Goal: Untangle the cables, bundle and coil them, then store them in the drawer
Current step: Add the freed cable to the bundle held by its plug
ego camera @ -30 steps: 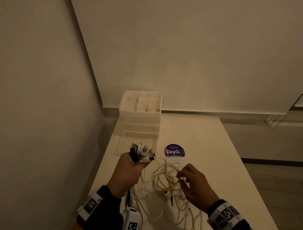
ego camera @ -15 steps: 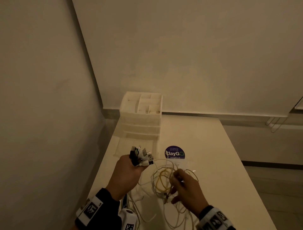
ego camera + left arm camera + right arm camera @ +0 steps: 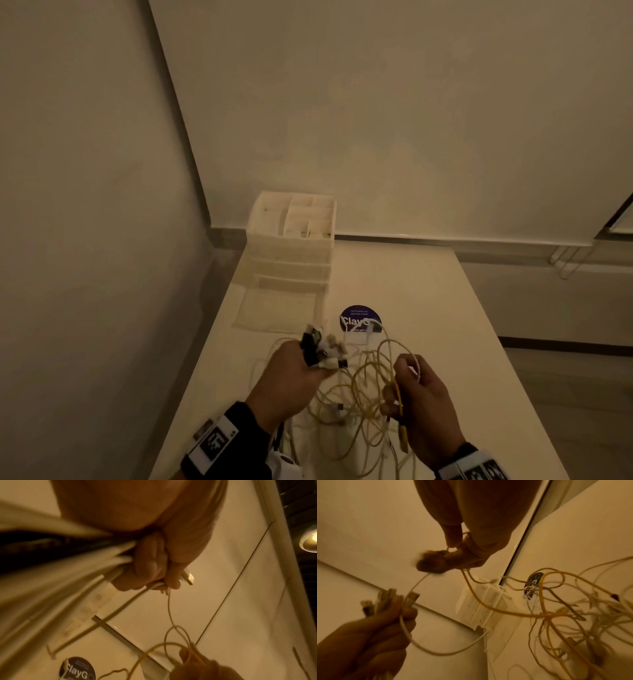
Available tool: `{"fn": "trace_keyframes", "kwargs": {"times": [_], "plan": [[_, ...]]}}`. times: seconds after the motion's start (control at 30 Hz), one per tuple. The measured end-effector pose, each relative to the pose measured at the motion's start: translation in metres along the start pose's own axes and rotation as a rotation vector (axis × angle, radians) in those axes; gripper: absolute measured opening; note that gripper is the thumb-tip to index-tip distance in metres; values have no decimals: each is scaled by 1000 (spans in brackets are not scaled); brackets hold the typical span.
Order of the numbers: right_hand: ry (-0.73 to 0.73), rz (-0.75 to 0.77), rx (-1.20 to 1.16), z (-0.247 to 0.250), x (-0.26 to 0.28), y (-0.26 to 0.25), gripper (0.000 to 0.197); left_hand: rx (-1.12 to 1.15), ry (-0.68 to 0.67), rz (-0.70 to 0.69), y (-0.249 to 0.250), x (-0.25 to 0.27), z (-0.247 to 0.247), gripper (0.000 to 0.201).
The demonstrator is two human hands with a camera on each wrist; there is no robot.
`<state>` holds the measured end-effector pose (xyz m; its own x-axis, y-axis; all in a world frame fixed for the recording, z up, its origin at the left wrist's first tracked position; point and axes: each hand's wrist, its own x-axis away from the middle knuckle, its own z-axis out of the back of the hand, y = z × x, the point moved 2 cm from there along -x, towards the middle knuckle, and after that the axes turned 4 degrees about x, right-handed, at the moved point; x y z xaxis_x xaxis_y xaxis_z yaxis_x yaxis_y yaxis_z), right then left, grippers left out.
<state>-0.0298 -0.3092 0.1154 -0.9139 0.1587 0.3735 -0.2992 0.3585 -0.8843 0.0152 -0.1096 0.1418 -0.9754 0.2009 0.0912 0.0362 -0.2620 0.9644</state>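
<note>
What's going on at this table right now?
A person is sorting tangled cables. The left hand grips a bunch of plug ends; the right hand pinches a thin yellow cable out of the loose white and yellow tangle. The white plastic drawer organiser stands behind, its bottom drawer pulled out.

Dim, warm-lit room corner: plain cream walls [image 3: 411,120], pale table [image 3: 428,291] pushed against them, grey skirting strip [image 3: 479,241] behind, recessed ceiling lamp [image 3: 310,540] glowing.

cables [image 3: 42,588]: motion-blurred in left wrist view | round sticker [image 3: 360,318]: lettering partly hidden by cable
</note>
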Motion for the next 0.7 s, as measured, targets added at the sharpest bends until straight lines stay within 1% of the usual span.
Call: {"fn": "trace_keyframes", "kwargs": {"times": [0.07,0.2,0.27,0.33,0.37,0.4,0.5,0.57,0.63,0.7], "plan": [[-20,5,28,-9,5,-5,28,-10,-63,-32,1,2,-11,7],[-75,-45,-9,-26,9,-7,41,-7,-122,-91,11,5,-27,10],[-100,-49,-11,-29,10,-4,43,-22,-103,-139,10,5,-31,3],[-134,-66,-35,-28,13,-3,44,-22,-36,-161,5,2,-27,14],[-155,-75,-47,-27,14,-5,44,-19,-25,-156,2,0,-25,18],[-178,-86,-56,-26,15,-6,43,-28,-47,-146,-1,-2,-24,19],[-222,-111,-49,-25,15,-13,38,-44,-147,-132,-1,-4,-24,11],[-250,-102,-56,-25,14,-17,38,-28,-191,-121,0,-4,-25,13],[-237,-82,-26,-24,14,-21,41,-11,-233,-99,2,-5,-25,10],[-193,-71,35,-20,12,-23,44,-35,-277,-87,3,-5,-25,17]]}}
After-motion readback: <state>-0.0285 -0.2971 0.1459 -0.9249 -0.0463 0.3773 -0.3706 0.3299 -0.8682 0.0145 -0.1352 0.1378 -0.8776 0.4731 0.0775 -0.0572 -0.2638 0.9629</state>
